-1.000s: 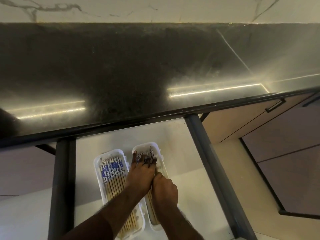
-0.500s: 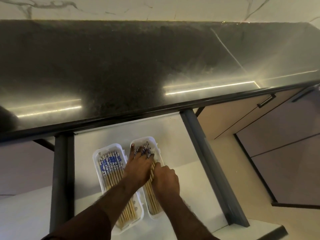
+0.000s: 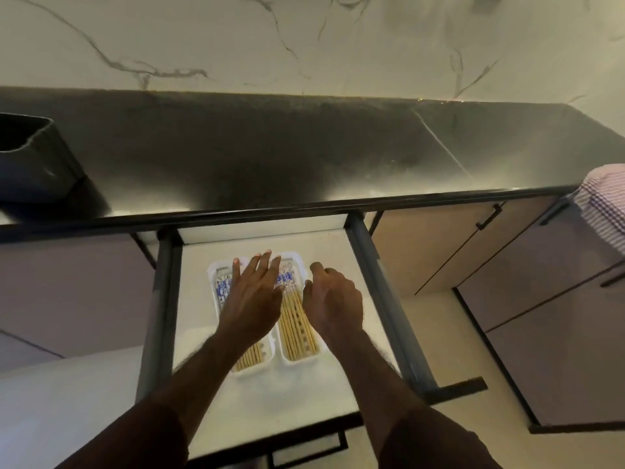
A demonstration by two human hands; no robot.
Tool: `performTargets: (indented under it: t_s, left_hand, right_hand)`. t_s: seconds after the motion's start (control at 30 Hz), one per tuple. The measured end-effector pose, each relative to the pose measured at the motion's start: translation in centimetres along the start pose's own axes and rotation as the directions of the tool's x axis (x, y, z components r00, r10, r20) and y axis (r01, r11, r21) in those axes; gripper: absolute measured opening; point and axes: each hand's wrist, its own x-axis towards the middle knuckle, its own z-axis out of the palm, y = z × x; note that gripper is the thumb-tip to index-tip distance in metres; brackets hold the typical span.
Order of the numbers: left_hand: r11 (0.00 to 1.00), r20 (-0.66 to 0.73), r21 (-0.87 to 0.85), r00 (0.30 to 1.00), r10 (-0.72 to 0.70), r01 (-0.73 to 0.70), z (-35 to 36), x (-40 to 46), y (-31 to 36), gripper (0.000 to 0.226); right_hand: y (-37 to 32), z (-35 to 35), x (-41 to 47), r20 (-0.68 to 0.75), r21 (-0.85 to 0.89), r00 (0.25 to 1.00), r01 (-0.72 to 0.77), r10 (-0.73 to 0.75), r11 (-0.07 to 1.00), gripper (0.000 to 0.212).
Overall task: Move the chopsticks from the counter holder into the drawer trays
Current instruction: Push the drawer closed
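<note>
So both trays [image 3: 301, 358] sit side by side mid-drawer [image 3: 270, 411], chopsticks [image 3: 297, 324] lying inside them. Left hand [image 3: 252, 299] is spread flat over the left tray, right hand [image 3: 333, 299] loosely curled, holding nothing, just beside the right tray's edge. Bare drawer floor all around.

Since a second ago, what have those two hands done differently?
Both hands have lifted off the chopsticks. The left hand now hovers spread above the left tray, and the right hand has drawn aside to the right, loosely curled and empty. The trays and the open drawer stayed put.
</note>
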Motion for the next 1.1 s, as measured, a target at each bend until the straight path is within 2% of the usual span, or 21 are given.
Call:
performTargets:
  t_s: [0.13, 0.33, 0.43, 0.53, 0.7, 0.87, 1.1]
  left_hand:
    - [0.992, -0.147, -0.059, 0.982, -0.122, 0.114, -2.2, -6.9, -0.1, 0.059]
    - [0.984, -0.271, -0.107, 0.948, -0.166, 0.142, -2.3, -19.4, 0.6, 0.063]
    - [0.973, -0.246, -0.157, 0.948, -0.201, 0.166, 0.1, -24.4, 1.0, 0.066]
    - [0.974, -0.208, -0.177, 0.962, -0.178, 0.142, 3.1, -28.5, 1.2, 0.064]
    - [0.980, -0.217, -0.183, 0.969, -0.120, 0.080, 7.4, -31.9, 0.3, 0.061]
    - [0.987, -0.134, -0.054, 0.978, -0.159, 0.153, 10.4, -32.2, -2.4, 0.070]
    - [0.974, -0.001, 0.024, 0.975, -0.224, 0.224, 11.3, -30.8, -3.8, 0.077]
  right_hand:
    - [-0.3, -2.2, -6.2, -0.074, -0.018, 0.991, 0.108, -0.109, 0.994, 0.036]
    - [0.3, -2.0, -16.3, -0.121, 0.022, 0.972, 0.205, -0.201, 0.978, 0.034]
    - [1.0, 0.0, -19.5, -0.159, 0.012, 0.964, 0.219, -0.214, 0.976, 0.022]
    - [2.0, 2.8, -22.1, -0.161, 0.024, 0.966, 0.208, -0.202, 0.978, 0.012]
    - [4.3, 8.6, -24.5, 0.036, 0.004, 0.991, 0.132, -0.132, 0.991, 0.018]
    - [5.6, 12.2, -24.3, 0.221, -0.133, 0.974, 0.079, -0.048, 0.988, 0.035]
    - [5.2, 12.8, -22.8, 0.298, -0.142, 0.952, -0.033, 0.074, 0.989, 0.047]
